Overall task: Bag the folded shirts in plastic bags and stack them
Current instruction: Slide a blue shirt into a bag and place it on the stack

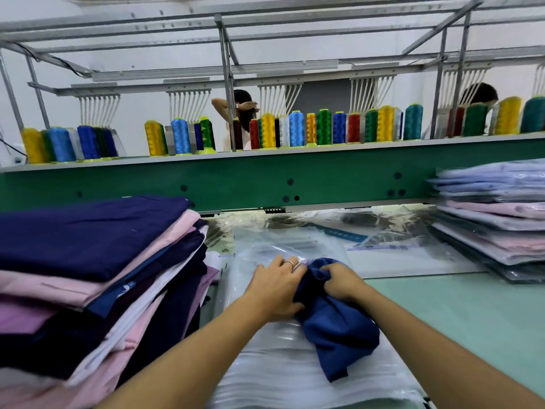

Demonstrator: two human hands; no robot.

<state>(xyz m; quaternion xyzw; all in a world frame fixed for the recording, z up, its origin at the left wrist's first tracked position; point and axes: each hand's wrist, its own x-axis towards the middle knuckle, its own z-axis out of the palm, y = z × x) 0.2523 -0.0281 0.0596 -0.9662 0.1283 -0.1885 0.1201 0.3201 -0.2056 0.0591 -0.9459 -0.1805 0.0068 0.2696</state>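
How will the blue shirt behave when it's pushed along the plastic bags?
Probably floppy: the shirt bunches and creases where the left hand and right hand grip it. Likely light, since its loose end lies limp. It may slide easily on the glossy bags beneath.

Garment workshop with an embroidery line. A long green machine beam point(236, 181) ran across the room. Its top shelf was lined with cones of coloured thread point(295, 129) in yellow, blue, green and red, and white thread guides point(188, 101) hung above them from a grey metal frame point(227, 69). On the pale green worktop point(457, 305) in front lay a tall stack of folded shirts point(88, 261) at left, clear plastic bags point(280, 364) in the middle, and a stack of bagged shirts point(495, 228) at right. One person point(244, 113) stood behind the beam, a second person point(480, 94) further right
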